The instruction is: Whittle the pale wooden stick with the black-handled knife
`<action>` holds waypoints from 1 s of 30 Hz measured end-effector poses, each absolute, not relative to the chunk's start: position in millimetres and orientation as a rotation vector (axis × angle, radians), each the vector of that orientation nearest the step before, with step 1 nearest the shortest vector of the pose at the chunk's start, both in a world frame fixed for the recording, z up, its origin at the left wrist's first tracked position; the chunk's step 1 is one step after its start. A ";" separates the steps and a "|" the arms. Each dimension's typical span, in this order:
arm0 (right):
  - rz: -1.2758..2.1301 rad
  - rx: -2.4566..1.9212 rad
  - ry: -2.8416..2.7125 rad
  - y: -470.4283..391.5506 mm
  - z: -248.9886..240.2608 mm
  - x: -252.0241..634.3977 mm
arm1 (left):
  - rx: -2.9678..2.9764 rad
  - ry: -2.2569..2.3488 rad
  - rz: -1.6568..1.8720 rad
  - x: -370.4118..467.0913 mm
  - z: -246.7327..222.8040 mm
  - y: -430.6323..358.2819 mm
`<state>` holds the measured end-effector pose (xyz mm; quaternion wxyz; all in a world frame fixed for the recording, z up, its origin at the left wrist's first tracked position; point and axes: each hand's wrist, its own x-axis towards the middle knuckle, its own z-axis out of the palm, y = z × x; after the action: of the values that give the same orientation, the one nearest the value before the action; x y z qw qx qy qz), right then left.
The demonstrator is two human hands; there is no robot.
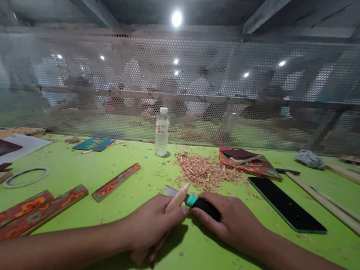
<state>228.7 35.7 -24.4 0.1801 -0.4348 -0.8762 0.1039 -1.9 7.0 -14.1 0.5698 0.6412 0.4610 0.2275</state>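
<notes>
My left hand is closed around a pale wooden stick whose whittled tip points up and away from me. My right hand grips a carving knife with a black handle and a teal collar. Its short blade lies against the stick's tip, pointing left. Both hands hover just above the green table, thumbs close together. A heap of wood shavings lies just beyond the hands.
A water bottle stands behind the shavings. A dark phone lies to the right, with long wooden dowels beyond. Painted strips, a ring and patterned sheets lie left. A perforated mesh screen backs the table.
</notes>
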 end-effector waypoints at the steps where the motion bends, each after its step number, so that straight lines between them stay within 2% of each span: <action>1: 0.292 -1.230 -2.477 35.5 -24.4 228.8 | 1.504 1.085 0.534 -2.0 -14.1 7.1; 30: 0.299 -1.244 -2.487 35.7 -23.1 229.5 | 1.521 1.072 0.521 -4.1 -14.6 8.5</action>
<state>229.5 35.7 -23.1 0.1716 -0.4383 -0.8760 0.1053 -4.1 8.5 -14.6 0.5683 0.6476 0.4565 0.2219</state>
